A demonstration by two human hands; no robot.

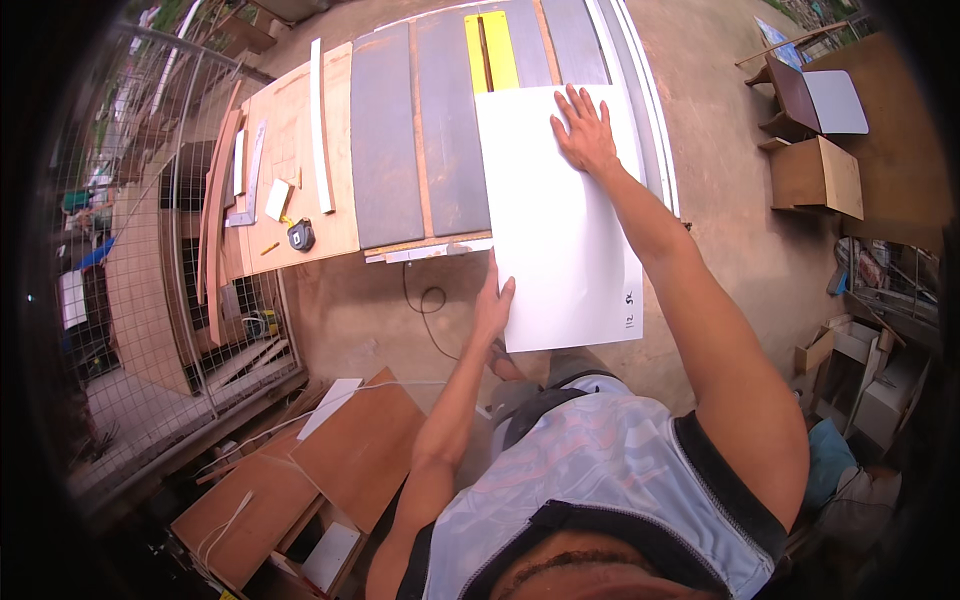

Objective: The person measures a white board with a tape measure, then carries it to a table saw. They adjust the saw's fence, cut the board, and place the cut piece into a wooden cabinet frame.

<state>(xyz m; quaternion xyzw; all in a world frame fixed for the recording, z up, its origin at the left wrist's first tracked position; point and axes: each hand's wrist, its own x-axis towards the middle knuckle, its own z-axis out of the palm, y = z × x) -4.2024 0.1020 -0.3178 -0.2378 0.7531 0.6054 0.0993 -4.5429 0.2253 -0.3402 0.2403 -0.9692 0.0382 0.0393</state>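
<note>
A white rectangular board (pixel 550 230) lies partly on the grey top of a table saw (pixel 385 150), its near end sticking out past the saw's front edge toward my body. Small handwritten marks are on its near right corner. My right hand (pixel 587 135) rests flat on the board's far part, fingers spread. At the board's left edge, my left hand (pixel 492 308) has its thumb against the edge, with fingers partly hidden beside or under it. The saw's yellow insert plate (pixel 507 45) with a dark slot shows just beyond the board's far end.
Left of the saw, a wooden side table (pixel 335 235) bears a tape measure (pixel 300 234), a metal square (pixel 257 165) and white strips (pixel 319 130). Brown panels (pixel 355 440) lie at lower left by a wire fence (pixel 190 300). A wooden box (pixel 818 175) stands at right.
</note>
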